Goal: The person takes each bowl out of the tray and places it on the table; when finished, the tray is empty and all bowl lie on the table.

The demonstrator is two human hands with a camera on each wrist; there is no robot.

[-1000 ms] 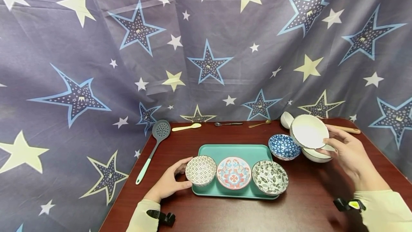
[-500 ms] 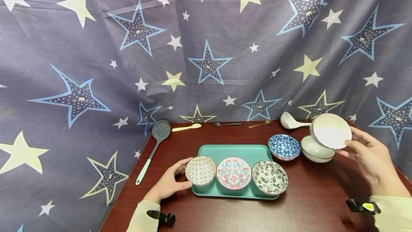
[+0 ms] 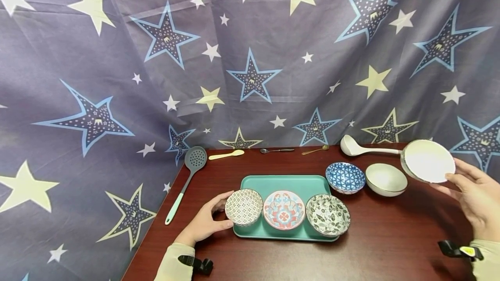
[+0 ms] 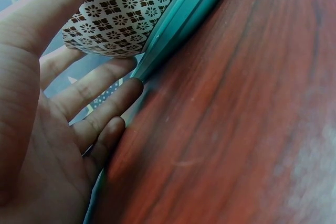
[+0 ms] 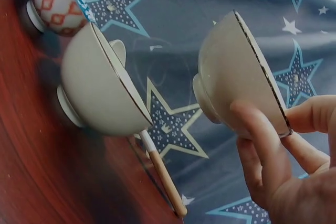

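My right hand (image 3: 474, 190) pinches the rim of a white bowl (image 3: 427, 161) with a thin dark edge. In the right wrist view this bowl (image 5: 236, 72) is tilted in the air, thumb and fingers at its rim. My left hand (image 3: 207, 219) lies with fingers extended and spread beside a small brown-patterned bowl (image 3: 244, 207); thumb and forefinger flank its left side. That bowl stands on a green tray (image 3: 285, 181), beside a red-and-blue bowl (image 3: 284, 210) and a black leaf-patterned bowl (image 3: 328, 214). In the left wrist view, fingertips (image 4: 126, 66) reach the patterned bowl's base and tray edge.
Right of the tray stand a blue-patterned bowl (image 3: 345, 178) and another white bowl (image 3: 386, 179). A white ladle (image 3: 351, 145) lies behind them. Small spoons (image 3: 277, 150) line the table's back; a grey slotted skimmer (image 3: 195, 158) lies left. A star-printed cloth (image 3: 250, 34) hangs behind.
My right hand has carried the white bowl to the right, away from the white bowl on the table, uncovering it and more of the ladle. My left hand has stayed in place.
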